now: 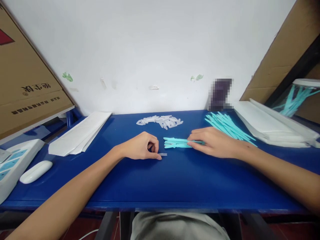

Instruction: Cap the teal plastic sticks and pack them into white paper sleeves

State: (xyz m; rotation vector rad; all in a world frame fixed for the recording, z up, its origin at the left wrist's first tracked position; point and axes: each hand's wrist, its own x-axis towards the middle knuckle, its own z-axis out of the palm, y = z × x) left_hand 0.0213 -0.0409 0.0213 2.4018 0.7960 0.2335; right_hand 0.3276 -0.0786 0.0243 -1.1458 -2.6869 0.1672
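Note:
My left hand (143,146) is pinched closed over the table, with a small translucent plastic piece (163,154) sticking out from between thumb and finger. To its right, my right hand (212,142) has its fingers closed on several thin turquoise plastic sticks (176,142), whose ends point toward the left hand. A loose pile of the same small translucent pieces (168,121) lies behind both hands. Past the right hand's knuckles, more turquoise sticks (227,126) are heaped on the table. The tips of my right fingers and what lies under them are partly hidden.
Blue table (180,186) against a white wall. White bags (82,131) lie at left, beside a white oval case (36,171) and a white device (18,160). At right are more white bags (272,126) and a clear jar of turquoise sticks (295,96). Cardboard boxes (30,73) flank both sides.

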